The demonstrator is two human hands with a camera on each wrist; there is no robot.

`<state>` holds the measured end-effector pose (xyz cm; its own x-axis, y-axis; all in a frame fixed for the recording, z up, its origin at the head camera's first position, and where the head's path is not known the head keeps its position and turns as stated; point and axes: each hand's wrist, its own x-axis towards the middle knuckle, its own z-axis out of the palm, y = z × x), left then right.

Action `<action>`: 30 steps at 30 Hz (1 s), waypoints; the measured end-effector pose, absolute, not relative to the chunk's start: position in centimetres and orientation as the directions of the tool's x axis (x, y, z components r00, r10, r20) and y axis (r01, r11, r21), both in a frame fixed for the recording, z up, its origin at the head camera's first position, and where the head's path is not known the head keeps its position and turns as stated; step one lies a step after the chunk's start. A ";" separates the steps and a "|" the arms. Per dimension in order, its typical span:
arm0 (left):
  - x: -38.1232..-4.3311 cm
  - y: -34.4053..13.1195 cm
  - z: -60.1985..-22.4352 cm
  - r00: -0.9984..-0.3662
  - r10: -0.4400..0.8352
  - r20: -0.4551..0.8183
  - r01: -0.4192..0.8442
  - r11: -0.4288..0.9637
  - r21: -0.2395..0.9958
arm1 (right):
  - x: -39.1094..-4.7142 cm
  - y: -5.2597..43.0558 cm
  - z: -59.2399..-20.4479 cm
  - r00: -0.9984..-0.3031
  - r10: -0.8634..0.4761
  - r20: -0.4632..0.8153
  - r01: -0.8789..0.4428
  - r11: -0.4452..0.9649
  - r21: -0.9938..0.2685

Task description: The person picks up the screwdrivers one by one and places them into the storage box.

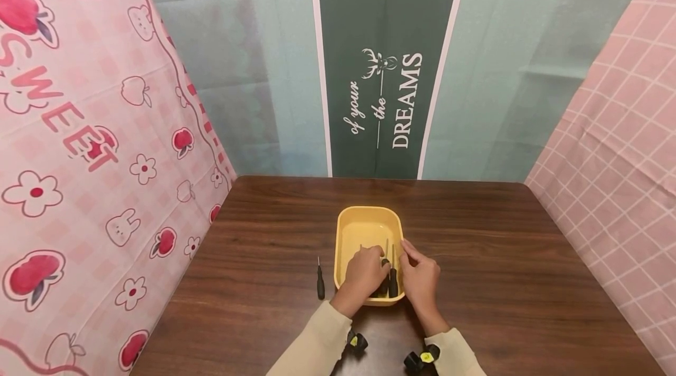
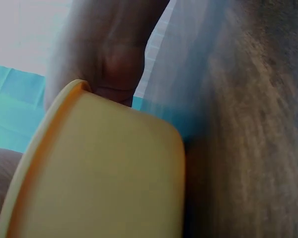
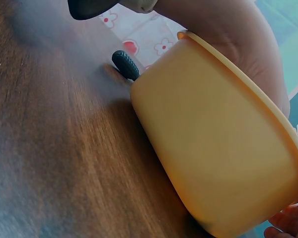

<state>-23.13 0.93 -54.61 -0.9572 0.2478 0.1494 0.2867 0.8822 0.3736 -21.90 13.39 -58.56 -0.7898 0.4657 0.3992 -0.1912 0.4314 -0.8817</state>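
Observation:
A yellow plastic box [image 1: 368, 209] stands on the table, holding several screwdrivers with black handles toward its near end. My left hand [image 1: 364, 270] reaches down into it, fingers curled at the black handle of one screwdriver [image 1: 385, 261], which it appears to grip; the palm hides part of it. Beside that lies another screwdriver [image 1: 393, 282], shaft pointing away from me. With thumb and fingers my right hand [image 1: 422, 276] pinches the box's right rim. In the right wrist view, fingertips [image 3: 288, 220] are at the box's outer wall [image 3: 208, 129].
One loose screwdriver [image 1: 320, 285] lies on the wooden table [image 1: 253, 235] just left of the box. Patterned cloths hang on the left [image 1: 105, 188] and right [image 1: 607, 159], and a green curtain [image 1: 391, 24] behind. Black wrist cameras [image 1: 357, 341] sit at both cuffs.

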 end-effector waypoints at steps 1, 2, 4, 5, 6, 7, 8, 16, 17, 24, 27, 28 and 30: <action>-23.2 0.8 -54.5 -0.957 0.246 0.157 0.288 0.877 0.384 | -21.9 13.4 -58.5 -0.790 0.465 0.400 -0.192 0.432 -0.881; -23.2 0.7 -54.3 -0.956 0.244 0.165 0.291 0.872 0.393 | -21.9 13.4 -58.5 -0.790 0.464 0.401 -0.192 0.434 -0.880; -23.3 0.5 -54.0 -0.952 0.243 0.187 0.301 0.859 0.414 | -21.9 13.4 -58.5 -0.791 0.462 0.402 -0.194 0.434 -0.880; -23.4 0.4 -53.9 -0.950 0.247 0.194 0.308 0.850 0.428 | -21.9 13.5 -58.4 -0.791 0.461 0.402 -0.194 0.435 -0.879; -23.4 0.3 -53.8 -0.947 0.250 0.201 0.315 0.842 0.439 | -21.9 13.5 -58.4 -0.791 0.461 0.402 -0.193 0.436 -0.879; -23.5 0.1 -53.7 -0.945 0.254 0.206 0.322 0.832 0.452 | -21.9 13.5 -58.4 -0.792 0.461 0.401 -0.190 0.437 -0.879; -23.5 0.0 -53.6 -0.943 0.258 0.209 0.328 0.826 0.459 | -21.9 13.5 -58.4 -0.792 0.461 0.401 -0.190 0.438 -0.879; -23.6 -0.6 -53.7 -0.942 0.273 0.196 0.336 0.780 0.528 | -21.9 13.4 -58.3 -0.794 0.464 0.393 -0.181 0.438 -0.881; -23.6 -0.7 -53.6 -0.942 0.275 0.195 0.337 0.774 0.537 | -21.9 13.4 -58.3 -0.794 0.463 0.394 -0.182 0.436 -0.881; -23.7 -1.3 -53.1 -0.936 0.284 0.207 0.351 0.765 0.540 | -21.8 13.4 -58.4 -0.792 0.464 0.397 -0.185 0.437 -0.880; -23.7 -1.5 -52.8 -0.932 0.279 0.231 0.361 0.778 0.515 | -21.8 13.4 -58.4 -0.791 0.460 0.403 -0.189 0.443 -0.877; -23.7 -1.6 -52.7 -0.931 0.276 0.239 0.363 0.780 0.510 | -21.8 13.4 -58.4 -0.792 0.458 0.405 -0.191 0.444 -0.876; -23.6 -1.7 -52.6 -0.930 0.275 0.245 0.364 0.781 0.508 | -21.7 13.4 -58.3 -0.792 0.453 0.409 -0.195 0.446 -0.873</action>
